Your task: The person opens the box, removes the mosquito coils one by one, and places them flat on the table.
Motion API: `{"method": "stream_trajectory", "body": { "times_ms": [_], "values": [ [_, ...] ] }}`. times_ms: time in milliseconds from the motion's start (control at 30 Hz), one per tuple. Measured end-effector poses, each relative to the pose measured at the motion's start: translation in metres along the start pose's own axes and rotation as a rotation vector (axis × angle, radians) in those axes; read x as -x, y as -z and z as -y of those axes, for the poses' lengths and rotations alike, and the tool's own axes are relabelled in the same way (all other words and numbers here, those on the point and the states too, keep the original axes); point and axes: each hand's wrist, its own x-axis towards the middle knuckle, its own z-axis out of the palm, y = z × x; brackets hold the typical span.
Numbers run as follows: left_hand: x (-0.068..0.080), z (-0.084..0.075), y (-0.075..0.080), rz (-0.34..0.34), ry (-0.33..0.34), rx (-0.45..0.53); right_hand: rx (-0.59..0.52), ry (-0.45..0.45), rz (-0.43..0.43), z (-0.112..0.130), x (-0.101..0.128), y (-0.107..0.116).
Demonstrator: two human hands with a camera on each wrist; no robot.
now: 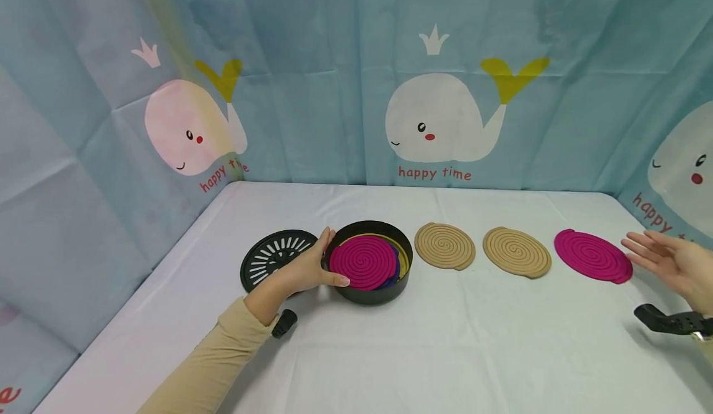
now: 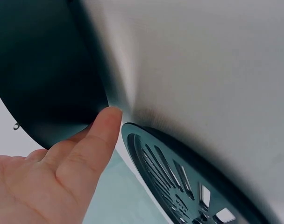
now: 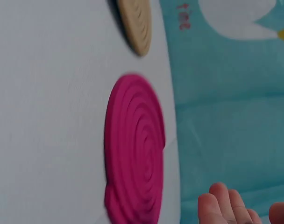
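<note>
My left hand (image 1: pixel 303 271) holds the left side of a black round tin (image 1: pixel 367 299). Its thumb lies over the near rim and its fingers reach along the outer wall; the left wrist view shows fingertips against that dark wall (image 2: pixel 44 70). Inside the tin a magenta spiral coaster (image 1: pixel 363 262) lies on top, with blue and yellow edges showing beneath. At the right, my right hand (image 1: pixel 676 265) is held with fingers extended and nothing in it, just beside another magenta spiral coaster (image 1: pixel 593 255). That coaster (image 3: pixel 135 149) lies flat on the cloth.
Two tan spiral coasters, one nearer the tin (image 1: pixel 444 245) and one farther right (image 1: pixel 517 252), lie in a row with the magenta one. A black slotted disc (image 1: pixel 267 256) lies left of the tin, partly behind my left hand. Whale-printed blue curtains (image 1: pixel 312 123) enclose the white table (image 1: pixel 423 352).
</note>
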Motion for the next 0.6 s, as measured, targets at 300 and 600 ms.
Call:
{"method": "stream_trajectory", "body": {
  "times_ms": [300,600],
  "values": [
    [0.001,-0.001,0.001,0.001,0.000,-0.005,-0.113,-0.152,0.252,-0.005,0.018,-0.052],
    [0.001,-0.001,0.001,0.009,-0.004,0.000,0.048,-0.151,0.446,-0.018,0.027,-0.087]
  ]
}}
